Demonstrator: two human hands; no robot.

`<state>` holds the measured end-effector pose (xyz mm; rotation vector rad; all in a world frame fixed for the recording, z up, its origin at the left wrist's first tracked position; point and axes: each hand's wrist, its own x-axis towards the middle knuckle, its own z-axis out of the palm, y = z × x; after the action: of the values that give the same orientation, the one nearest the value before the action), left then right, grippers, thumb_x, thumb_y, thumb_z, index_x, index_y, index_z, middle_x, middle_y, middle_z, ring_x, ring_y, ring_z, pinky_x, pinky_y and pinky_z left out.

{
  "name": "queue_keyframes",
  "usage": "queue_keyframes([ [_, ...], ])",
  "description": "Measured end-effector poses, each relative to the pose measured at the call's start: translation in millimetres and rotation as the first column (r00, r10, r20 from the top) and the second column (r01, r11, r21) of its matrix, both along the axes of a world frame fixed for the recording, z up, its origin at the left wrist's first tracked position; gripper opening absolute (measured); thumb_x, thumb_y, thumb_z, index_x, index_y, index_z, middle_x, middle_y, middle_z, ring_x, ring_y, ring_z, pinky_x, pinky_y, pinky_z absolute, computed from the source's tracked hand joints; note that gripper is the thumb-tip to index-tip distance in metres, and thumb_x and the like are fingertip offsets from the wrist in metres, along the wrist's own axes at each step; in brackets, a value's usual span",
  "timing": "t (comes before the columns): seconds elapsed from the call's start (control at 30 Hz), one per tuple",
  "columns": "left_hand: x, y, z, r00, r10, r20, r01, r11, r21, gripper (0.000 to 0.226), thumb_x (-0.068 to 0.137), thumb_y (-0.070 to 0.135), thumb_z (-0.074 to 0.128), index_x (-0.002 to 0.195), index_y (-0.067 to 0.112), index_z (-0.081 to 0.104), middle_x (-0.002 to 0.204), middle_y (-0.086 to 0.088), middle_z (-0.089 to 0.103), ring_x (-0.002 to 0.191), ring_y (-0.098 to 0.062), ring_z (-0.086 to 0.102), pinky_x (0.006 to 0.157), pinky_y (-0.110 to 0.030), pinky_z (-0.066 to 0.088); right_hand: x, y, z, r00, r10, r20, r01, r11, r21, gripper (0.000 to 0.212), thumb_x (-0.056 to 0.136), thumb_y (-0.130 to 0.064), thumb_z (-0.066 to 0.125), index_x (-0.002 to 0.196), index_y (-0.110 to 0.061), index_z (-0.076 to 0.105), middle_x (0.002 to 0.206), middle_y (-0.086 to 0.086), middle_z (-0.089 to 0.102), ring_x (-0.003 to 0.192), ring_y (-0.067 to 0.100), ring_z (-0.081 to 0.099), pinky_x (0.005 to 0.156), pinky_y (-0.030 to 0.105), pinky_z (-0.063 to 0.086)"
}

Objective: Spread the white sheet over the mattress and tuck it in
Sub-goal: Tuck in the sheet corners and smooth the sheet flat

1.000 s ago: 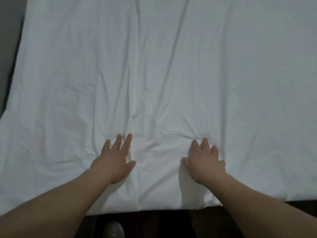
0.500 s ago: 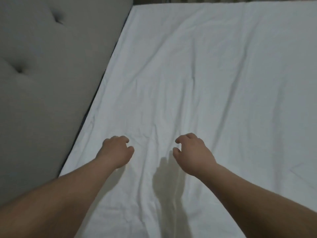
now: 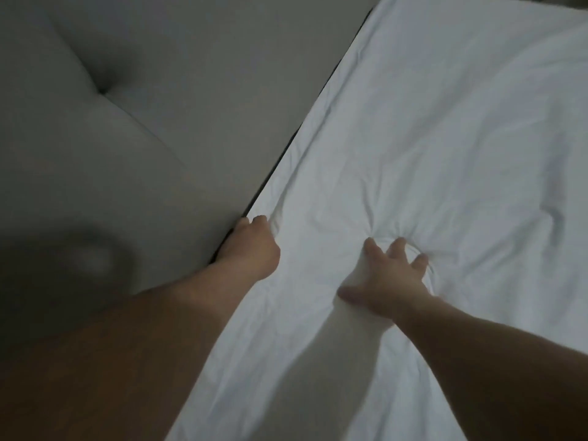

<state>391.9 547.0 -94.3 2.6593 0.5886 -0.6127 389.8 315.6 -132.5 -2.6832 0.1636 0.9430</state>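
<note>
Both hands have shifted to the headboard [image 3: 143, 128] side: the left hand [image 3: 251, 246] curls over the sheet [image 3: 429, 138] edge at the gap, the right hand [image 3: 391, 275] presses spread fingers into bunched cloth. Pulling unevenly could drag the spread sheet askew off the mattress.

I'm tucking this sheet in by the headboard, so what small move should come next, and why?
Probably push the left hand down into the dark gap beside the padded headboard. Its curled fingers already grip the white sheet at that edge, while the right hand presses the cloth, with creases gathering at its fingertips.
</note>
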Motion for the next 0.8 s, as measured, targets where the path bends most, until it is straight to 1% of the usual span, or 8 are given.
queue_keyframes([
  [0.1, 2, 9, -11, 0.998, -0.011, -0.055, 0.013, 1.000, 0.028, 0.045, 0.098, 0.017, 0.044, 0.143, 0.015, 0.046, 0.148, -0.012, 0.039, 0.126, -0.035, 0.054, 0.106, -0.045, 0.046, -5, 6, -3, 1.000, -0.031, 0.005, 0.031, 0.999, -0.016, 0.106, 0.058, -0.074, 0.074, 0.143, -0.050, 0.016, 0.165, 0.000, -0.005, 0.153, 0.049, -0.007, 0.106, 0.084, 0.020],
  [0.2, 7, 8, -11, 0.997, -0.046, -0.062, 0.049, 0.998, 0.032, 0.037, 0.099, 0.019, 0.044, 0.135, 0.017, 0.051, 0.143, -0.013, 0.041, 0.120, -0.032, 0.053, 0.101, -0.040, 0.047, -3, 12, 4, 0.997, -0.083, -0.003, 0.083, 0.996, -0.040, 0.103, 0.067, -0.064, 0.080, 0.145, -0.053, 0.013, 0.164, -0.009, -0.011, 0.153, 0.045, -0.013, 0.100, 0.087, 0.023],
  [0.3, 11, 0, -11, 0.986, -0.145, -0.089, 0.151, 0.985, 0.077, 0.029, 0.103, 0.018, 0.043, 0.129, 0.009, 0.052, 0.143, -0.009, 0.043, 0.137, -0.028, 0.040, 0.108, -0.034, 0.034, -2, 12, 3, 0.997, -0.077, -0.021, 0.076, 0.996, -0.042, 0.105, 0.069, -0.061, 0.081, 0.148, -0.053, 0.012, 0.165, -0.010, -0.014, 0.153, 0.043, -0.016, 0.099, 0.088, 0.024],
  [0.4, 18, 2, -19, 0.978, -0.158, -0.134, 0.172, 0.980, 0.098, 0.035, 0.098, 0.019, 0.040, 0.128, 0.007, 0.053, 0.144, -0.006, 0.044, 0.145, -0.022, 0.025, 0.114, -0.032, 0.027, 0, 10, 2, 0.996, -0.082, -0.026, 0.081, 0.996, -0.032, 0.107, 0.071, -0.061, 0.080, 0.149, -0.053, 0.008, 0.165, -0.009, -0.018, 0.153, 0.044, -0.020, 0.100, 0.088, 0.023],
  [0.5, 16, 2, -25, 0.986, -0.124, -0.111, 0.142, 0.975, 0.170, 0.050, 0.086, 0.020, 0.037, 0.130, 0.003, 0.052, 0.142, -0.005, 0.041, 0.144, -0.023, 0.026, 0.114, -0.033, 0.030, -1, 9, 0, 0.997, -0.076, -0.011, 0.076, 0.997, -0.032, 0.108, 0.071, -0.062, 0.080, 0.150, -0.054, 0.006, 0.164, -0.009, -0.020, 0.152, 0.043, -0.021, 0.099, 0.088, 0.023],
  [0.6, 8, -8, -24, 1.000, 0.019, -0.015, -0.015, 0.981, 0.194, 0.061, 0.084, 0.018, 0.044, 0.142, 0.001, 0.041, 0.154, -0.001, 0.025, 0.140, -0.027, 0.033, 0.114, -0.041, 0.036, 0, 8, -4, 0.998, -0.063, -0.003, 0.063, 0.997, -0.036, 0.109, 0.070, -0.064, 0.079, 0.149, -0.054, 0.005, 0.164, -0.008, -0.020, 0.152, 0.044, -0.022, 0.098, 0.089, 0.022],
  [0.7, 7, -34, -23, 0.983, 0.182, 0.010, -0.182, 0.975, 0.130, 0.081, 0.089, 0.019, 0.050, 0.159, -0.001, 0.014, 0.168, -0.004, 0.005, 0.155, -0.029, 0.013, 0.124, -0.058, 0.018, 0, 8, -5, 0.998, -0.061, 0.001, 0.061, 0.997, -0.036, 0.109, 0.070, -0.064, 0.079, 0.149, -0.054, 0.005, 0.164, -0.009, -0.021, 0.152, 0.044, -0.022, 0.098, 0.089, 0.022],
  [0.8, 4, -51, -28, 0.989, 0.121, 0.080, -0.127, 0.989, 0.072, 0.084, 0.092, 0.028, 0.053, 0.162, 0.010, 0.009, 0.170, -0.006, -0.003, 0.157, -0.035, -0.002, 0.122, -0.064, 0.009, 1, 7, -4, 0.998, -0.055, -0.008, 0.055, 0.998, -0.025, 0.107, 0.072, -0.063, 0.078, 0.149, -0.052, 0.004, 0.164, -0.008, -0.023, 0.152, 0.044, -0.024, 0.099, 0.089, 0.021],
])
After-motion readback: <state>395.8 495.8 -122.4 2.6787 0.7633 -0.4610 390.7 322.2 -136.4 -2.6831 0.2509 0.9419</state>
